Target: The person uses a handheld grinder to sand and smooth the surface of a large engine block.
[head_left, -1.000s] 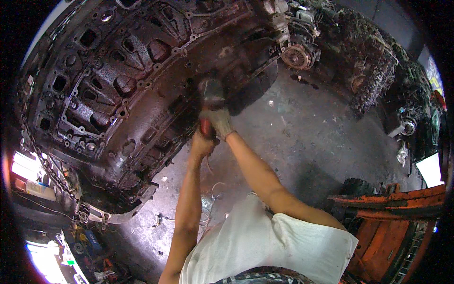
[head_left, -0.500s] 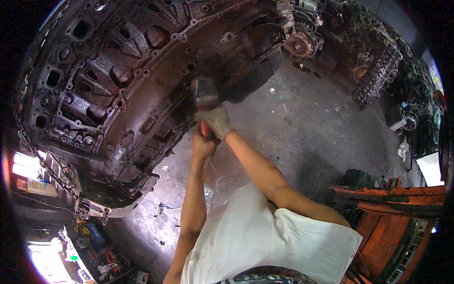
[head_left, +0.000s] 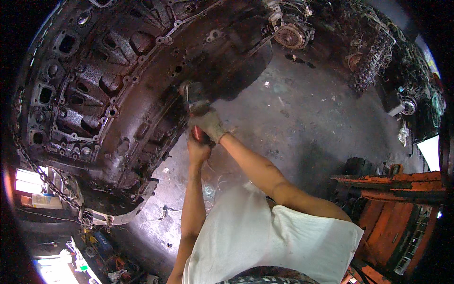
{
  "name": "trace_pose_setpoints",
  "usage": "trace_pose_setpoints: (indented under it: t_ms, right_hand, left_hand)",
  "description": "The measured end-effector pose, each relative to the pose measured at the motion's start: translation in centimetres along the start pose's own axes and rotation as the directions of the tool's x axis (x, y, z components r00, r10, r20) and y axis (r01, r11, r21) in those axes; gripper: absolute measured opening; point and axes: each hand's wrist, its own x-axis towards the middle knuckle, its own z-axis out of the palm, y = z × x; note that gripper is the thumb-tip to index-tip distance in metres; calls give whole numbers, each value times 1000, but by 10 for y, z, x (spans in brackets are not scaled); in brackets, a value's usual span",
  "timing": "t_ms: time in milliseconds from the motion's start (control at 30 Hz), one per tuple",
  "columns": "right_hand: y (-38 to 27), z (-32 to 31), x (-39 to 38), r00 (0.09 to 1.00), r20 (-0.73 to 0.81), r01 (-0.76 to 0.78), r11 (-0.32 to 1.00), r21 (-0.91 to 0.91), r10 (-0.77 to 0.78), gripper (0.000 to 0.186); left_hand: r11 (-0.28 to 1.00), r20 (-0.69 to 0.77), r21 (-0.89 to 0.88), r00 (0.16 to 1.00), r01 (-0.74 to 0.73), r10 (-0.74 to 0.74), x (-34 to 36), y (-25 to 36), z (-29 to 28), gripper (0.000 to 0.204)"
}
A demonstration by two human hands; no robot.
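Note:
Both my hands grip a corded-looking power tool (head_left: 200, 134) with a red body and a dark, blocky head, held at the near lower edge of a large, oily engine block (head_left: 135, 109). My left hand (head_left: 197, 150) is wrapped around the red rear part. Further forward, my right hand (head_left: 210, 124), in a dirty grey work glove, closes over the tool just behind its head. The head is up against or very close to the block's side; the exact contact and the tip are hidden in shadow.
A rusty chain (head_left: 49, 182) hangs by the block's left end. Stained concrete floor (head_left: 293, 113) lies to the right. Beyond are a round clutch-like part (head_left: 291, 36) and a coil spring-like part (head_left: 373, 64). An orange metal frame (head_left: 392, 182) stands at the right; tools clutter the lower left.
The view has shifted slightly, so the block appears further left. My hands and the tool have moved a little left in the picture, with both grips kept.

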Motion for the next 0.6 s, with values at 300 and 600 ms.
trace_pose_setpoints:
  t_ms: [300, 600]
  right_hand:
    - [-12, -20, -11, 986, -127, -54, 923, 381, 110, 41]
    - [-10, -20, -32, 993, -28, -92, 896, 434, 115, 36]
  left_hand:
    - [971, 106, 145, 973, 191, -208, 14, 24, -7, 65]
    - [956, 94, 176, 962, 237, -256, -12, 9, -5, 53]
